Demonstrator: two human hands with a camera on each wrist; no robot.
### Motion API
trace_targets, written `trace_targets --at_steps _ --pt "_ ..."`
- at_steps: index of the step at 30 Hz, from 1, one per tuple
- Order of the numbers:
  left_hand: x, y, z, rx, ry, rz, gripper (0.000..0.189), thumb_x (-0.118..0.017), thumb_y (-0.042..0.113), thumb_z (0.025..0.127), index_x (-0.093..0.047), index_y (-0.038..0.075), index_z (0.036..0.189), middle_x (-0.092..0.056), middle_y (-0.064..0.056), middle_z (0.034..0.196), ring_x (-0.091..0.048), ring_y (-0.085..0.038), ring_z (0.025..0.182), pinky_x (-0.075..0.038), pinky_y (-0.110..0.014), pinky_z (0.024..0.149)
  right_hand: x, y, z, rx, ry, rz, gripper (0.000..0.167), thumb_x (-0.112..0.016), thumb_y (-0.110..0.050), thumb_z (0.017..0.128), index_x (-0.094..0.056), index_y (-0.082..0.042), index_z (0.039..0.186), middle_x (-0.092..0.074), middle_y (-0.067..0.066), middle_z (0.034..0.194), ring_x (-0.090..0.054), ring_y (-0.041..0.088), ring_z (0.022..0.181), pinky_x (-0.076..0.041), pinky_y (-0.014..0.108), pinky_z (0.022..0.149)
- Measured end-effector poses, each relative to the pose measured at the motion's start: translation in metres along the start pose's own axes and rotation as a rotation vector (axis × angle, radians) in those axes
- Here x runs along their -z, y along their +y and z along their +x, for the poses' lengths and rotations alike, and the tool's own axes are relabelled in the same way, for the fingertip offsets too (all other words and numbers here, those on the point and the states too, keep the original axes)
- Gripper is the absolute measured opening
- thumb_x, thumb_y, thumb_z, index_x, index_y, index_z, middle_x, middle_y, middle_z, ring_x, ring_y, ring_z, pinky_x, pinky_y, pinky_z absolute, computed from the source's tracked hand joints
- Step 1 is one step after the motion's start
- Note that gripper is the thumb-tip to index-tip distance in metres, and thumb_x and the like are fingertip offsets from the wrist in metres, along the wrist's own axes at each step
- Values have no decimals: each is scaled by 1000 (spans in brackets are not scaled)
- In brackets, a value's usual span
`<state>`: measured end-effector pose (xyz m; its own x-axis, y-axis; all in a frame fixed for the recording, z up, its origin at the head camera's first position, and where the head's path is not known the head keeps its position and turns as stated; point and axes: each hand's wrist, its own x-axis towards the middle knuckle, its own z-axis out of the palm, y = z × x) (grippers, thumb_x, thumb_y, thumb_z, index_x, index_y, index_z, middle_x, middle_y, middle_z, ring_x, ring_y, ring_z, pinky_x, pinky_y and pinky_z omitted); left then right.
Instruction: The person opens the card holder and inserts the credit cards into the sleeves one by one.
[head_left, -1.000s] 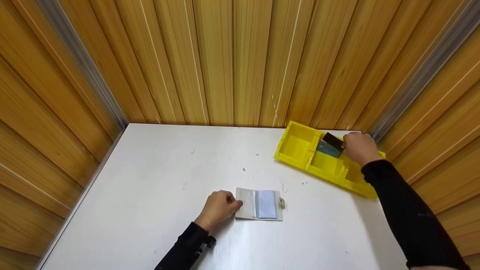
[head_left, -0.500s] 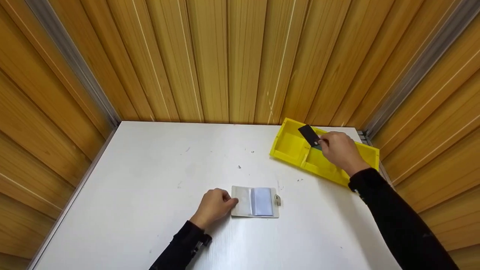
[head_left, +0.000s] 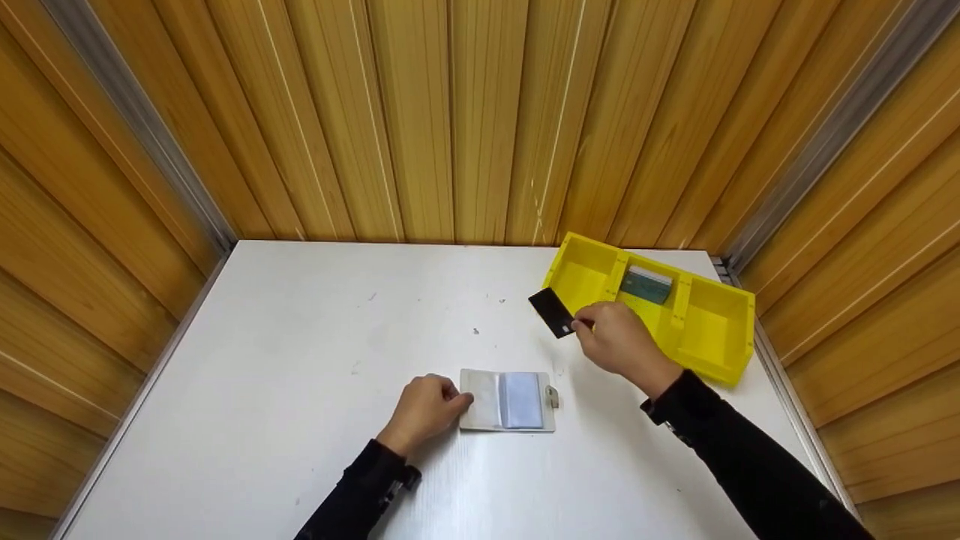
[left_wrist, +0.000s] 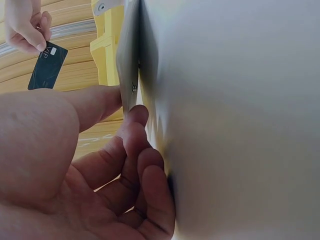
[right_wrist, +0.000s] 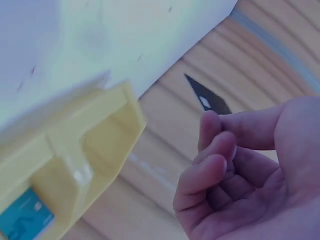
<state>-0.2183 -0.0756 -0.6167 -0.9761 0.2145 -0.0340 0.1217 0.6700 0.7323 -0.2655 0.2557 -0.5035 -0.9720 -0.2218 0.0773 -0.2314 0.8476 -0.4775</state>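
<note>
Between thumb and forefinger my right hand (head_left: 619,341) pinches a black card (head_left: 553,313) by one corner, above the table at the near left corner of the yellow tray. The card (left_wrist: 48,65) shows a pale chip and "VIP" lettering in the left wrist view. My left hand (head_left: 424,412) holds the left edge of a cream card holder (head_left: 480,401), thumb on top and fingers underneath. The holder lies spread flat on the table, clear bluish sleeves (head_left: 523,400) on its right half and a snap tab (head_left: 553,397) at its right edge.
A yellow three-compartment tray (head_left: 681,300) stands at the back right of the white table (head_left: 337,322). Its middle compartment holds a stack of teal cards (head_left: 646,285). Wood-look panels (head_left: 420,120) wall the table at the back and sides.
My right hand has drawn the black card up out of the tray's middle compartment and carried it left and nearer. The left hand stays at the card holder; the whole view has shifted slightly.
</note>
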Motion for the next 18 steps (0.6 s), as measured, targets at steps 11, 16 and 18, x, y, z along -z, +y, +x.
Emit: trace_targets --at_steps 11,16,18 --pt "-1 2 0 -22 19 20 29 -79 29 95 -73 17 70 -62 8 67 -54 -11 68 -45 -29 66 -41 -22 -18 127 -8 -11 13 -73 -12 101 -84 -7 95 -80 4 90 -70 18 82 -61 42 81" --pt "-1 1 1 -27 32 34 30 -79 30 95 -73 18 69 -62 8 67 -55 -11 68 -46 -30 68 -53 -24 -23 85 -61 16 15 -73 -12 100 -84 -8 90 -78 0 83 -64 15 74 -54 37 72" --pt "-1 0 1 -30 35 33 30 -80 31 95 -73 18 69 -62 8 66 -55 -11 67 -46 -30 68 -59 -25 -25 70 -86 21 16 -72 -12 99 -83 -9 88 -76 -1 80 -61 14 72 -51 36 70"
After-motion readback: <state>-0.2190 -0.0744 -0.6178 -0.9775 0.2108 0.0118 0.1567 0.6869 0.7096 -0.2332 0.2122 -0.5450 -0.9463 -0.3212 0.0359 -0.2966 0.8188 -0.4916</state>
